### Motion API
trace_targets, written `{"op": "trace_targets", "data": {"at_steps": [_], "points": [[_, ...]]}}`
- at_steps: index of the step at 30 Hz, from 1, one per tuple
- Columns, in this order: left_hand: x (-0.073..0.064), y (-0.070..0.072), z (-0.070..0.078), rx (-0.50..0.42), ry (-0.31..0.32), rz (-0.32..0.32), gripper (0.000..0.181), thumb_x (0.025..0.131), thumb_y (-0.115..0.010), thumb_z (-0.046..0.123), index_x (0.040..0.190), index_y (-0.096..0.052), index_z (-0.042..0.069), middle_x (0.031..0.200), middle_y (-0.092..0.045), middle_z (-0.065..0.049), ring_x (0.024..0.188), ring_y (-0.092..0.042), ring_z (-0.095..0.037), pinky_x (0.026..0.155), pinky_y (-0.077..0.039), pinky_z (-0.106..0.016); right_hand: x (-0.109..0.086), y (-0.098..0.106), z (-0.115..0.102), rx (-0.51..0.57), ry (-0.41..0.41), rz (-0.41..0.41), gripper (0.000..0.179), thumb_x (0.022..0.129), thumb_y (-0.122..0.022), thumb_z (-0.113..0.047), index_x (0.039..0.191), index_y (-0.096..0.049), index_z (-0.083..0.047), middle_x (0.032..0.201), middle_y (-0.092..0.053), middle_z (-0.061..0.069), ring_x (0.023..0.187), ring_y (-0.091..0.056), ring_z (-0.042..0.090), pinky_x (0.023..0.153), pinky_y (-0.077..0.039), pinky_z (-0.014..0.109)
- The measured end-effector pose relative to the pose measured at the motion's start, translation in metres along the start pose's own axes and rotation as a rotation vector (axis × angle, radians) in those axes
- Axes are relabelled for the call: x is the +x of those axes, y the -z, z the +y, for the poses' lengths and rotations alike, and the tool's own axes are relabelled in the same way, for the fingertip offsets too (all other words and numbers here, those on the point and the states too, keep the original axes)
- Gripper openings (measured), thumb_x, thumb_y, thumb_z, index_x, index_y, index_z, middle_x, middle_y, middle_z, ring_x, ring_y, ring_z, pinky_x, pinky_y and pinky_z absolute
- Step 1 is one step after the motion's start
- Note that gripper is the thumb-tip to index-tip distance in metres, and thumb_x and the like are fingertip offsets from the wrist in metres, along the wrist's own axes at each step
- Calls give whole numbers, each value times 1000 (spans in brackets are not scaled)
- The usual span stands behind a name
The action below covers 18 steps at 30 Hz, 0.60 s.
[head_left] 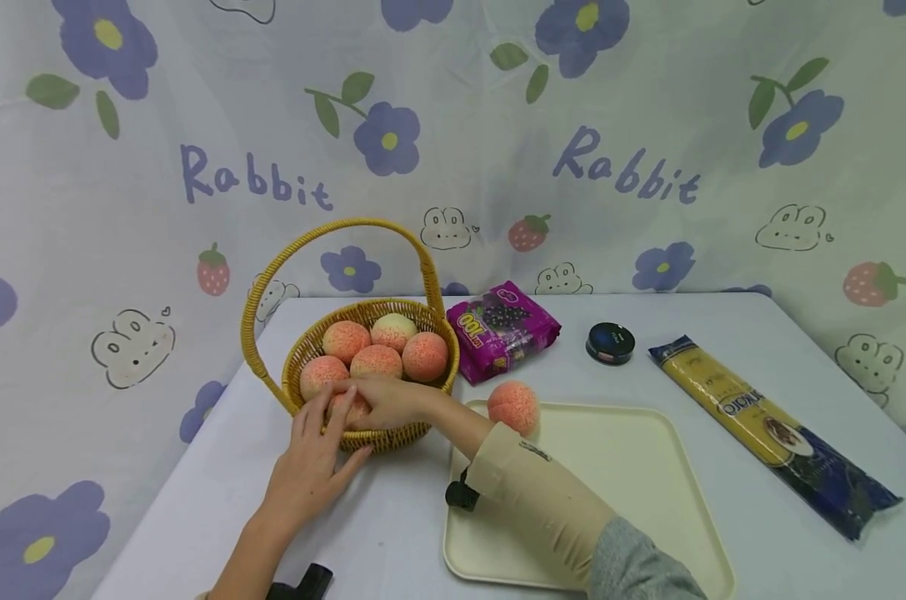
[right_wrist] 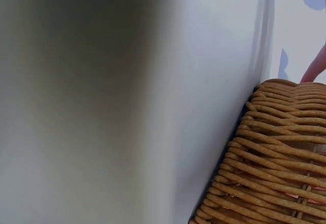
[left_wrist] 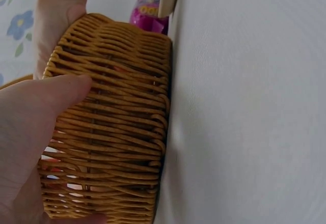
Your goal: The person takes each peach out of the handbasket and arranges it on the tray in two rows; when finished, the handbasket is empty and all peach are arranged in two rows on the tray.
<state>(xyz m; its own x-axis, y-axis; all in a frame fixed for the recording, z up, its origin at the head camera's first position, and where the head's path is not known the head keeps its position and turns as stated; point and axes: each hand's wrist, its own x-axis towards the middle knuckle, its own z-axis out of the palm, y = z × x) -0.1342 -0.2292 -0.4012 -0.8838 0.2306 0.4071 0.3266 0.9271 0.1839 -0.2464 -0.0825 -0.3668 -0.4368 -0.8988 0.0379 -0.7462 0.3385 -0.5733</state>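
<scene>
A wicker basket [head_left: 403, 437] with a tall arched handle stands on the table, holding several pink peaches [head_left: 376, 362]. My left hand [head_left: 306, 471] grips its front left rim, the thumb [left_wrist: 71, 89] lying against the woven outer wall and the fingers over the edge. From the right, my right hand [head_left: 388, 402] reaches over the rim and holds a peach [head_left: 351, 408] at the front of the basket; the fingers partly hide that fruit. Another peach [head_left: 513, 407] sits at the far left corner of a cream tray [head_left: 633, 467], beside my right sleeve.
Behind the tray lies a purple grape-printed packet [head_left: 505, 329], touching or close to the basket. A round black case [head_left: 610, 343] is to its right. Farther right, a long yellow and blue pasta packet [head_left: 771, 433] lies slantwise. A printed curtain [head_left: 453, 150] hangs behind the table.
</scene>
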Motion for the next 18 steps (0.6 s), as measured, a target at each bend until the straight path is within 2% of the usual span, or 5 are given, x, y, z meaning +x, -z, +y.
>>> {"op": "trace_targets", "data": {"at_steps": [9,14,18], "points": [[0,1,0,11,18,-21,82,80,-69,36,144,-22,17,143,-19,-19,127,-21,-40,51,-50,-42,-5,1,0,-19,-11,67,56,86,-64,-32,135,-44,-15,132,-47,-2,123,-40,9,100,-33,24],[0,1,0,12,2,-16,82,80,-70,35,144,-22,16,145,-18,-19,127,-20,-39,49,-49,-39,-8,3,2,9,-3,124,55,83,-66,-35,132,-48,-17,127,-51,-5,117,-44,6,96,-35,21],[-1,1,0,12,-7,-11,85,79,-71,34,145,-20,15,145,-17,-19,127,-20,-39,52,-50,-41,-9,2,3,1,3,185,56,82,-65,-40,130,-50,-18,125,-52,-6,115,-45,5,95,-35,21]]}}
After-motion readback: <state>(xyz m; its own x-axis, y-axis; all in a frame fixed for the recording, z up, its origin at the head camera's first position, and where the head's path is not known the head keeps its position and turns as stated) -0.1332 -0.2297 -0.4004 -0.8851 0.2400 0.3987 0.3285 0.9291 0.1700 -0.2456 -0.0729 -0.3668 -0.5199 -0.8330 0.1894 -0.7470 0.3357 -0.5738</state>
